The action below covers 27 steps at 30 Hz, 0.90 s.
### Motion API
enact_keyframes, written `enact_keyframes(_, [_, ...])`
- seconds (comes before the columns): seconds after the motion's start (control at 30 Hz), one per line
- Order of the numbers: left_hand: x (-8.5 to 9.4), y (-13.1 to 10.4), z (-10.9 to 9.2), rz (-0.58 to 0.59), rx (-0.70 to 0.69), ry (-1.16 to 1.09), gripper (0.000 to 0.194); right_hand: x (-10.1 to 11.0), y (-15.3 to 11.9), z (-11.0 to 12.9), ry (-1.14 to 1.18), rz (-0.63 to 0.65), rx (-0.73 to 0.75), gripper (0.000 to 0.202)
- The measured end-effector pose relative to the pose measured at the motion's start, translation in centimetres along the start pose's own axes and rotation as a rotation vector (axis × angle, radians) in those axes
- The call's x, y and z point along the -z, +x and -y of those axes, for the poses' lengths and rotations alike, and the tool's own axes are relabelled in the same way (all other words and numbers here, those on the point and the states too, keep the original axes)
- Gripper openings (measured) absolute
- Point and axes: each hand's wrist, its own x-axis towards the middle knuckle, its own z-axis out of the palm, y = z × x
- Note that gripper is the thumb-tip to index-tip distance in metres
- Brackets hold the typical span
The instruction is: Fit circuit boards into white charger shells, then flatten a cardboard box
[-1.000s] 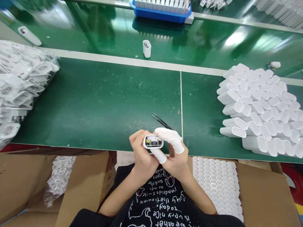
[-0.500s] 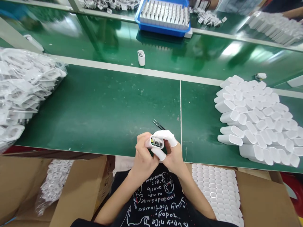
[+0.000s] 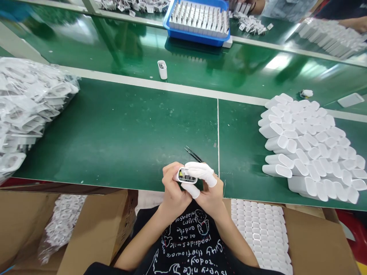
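Both hands hold one white charger shell (image 3: 185, 176) above the near tabletop (image 3: 120, 130) edge. Left hand (image 3: 172, 187) grip clamped on its body; right hand (image 3: 208, 183) pinches the open end, tweezers (image 3: 193, 154) tucked alongside. Advice: keep shell steady, open end facing up.

bagged parts (image 3: 28, 110): cut off left | tweezers (image 3: 193, 154): handles hidden behind hands (image 3: 195, 187)

We see the lone white shell (image 3: 162, 70) on the far belt has drifted further left; our hands barely shifted.
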Motion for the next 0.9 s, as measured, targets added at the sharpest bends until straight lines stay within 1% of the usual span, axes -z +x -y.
enact_keyframes(0.17, [-0.1,-0.1,0.1,-0.082,0.02,-0.017,0.063,-0.9,-0.4,0.0,-0.014,-0.051,0.005,0.036])
enact_keyframes(0.3, [-0.3,-0.5,0.3,-0.129,0.01,0.01,0.065,-1.1,-0.6,0.0,-0.041,-0.061,0.021,0.032])
enact_keyframes(0.4, [-0.3,-0.9,0.5,-0.126,-0.007,0.018,0.066,-0.9,-0.4,0.2,-0.105,-0.024,0.061,0.031])
enact_keyframes(0.5, [-0.3,-1.1,0.6,-0.107,-0.003,0.03,0.066,-0.6,0.0,0.4,-0.18,0.045,0.089,0.03])
enact_keyframes(0.6, [-0.3,-0.9,0.5,-0.079,0.022,0.036,0.064,-0.3,0.2,0.2,-0.21,0.072,0.042,0.029])
enact_keyframes(0.73, [-0.2,-0.6,0.1,-0.069,0.017,0.053,0.052,0.0,0.4,-0.4,-0.272,0.098,0.026,0.026])
enact_keyframes(0.83, [-0.3,-1.0,-0.1,-0.06,0.009,0.063,0.045,0.5,-0.4,-0.9,-0.37,0.154,0.017,0.023])
enact_keyframes(0.9, [-0.5,-1.6,0.2,-0.038,0.011,0.02,0.05,1.4,-1.4,-1.8,-0.428,0.194,-0.02,0.026])
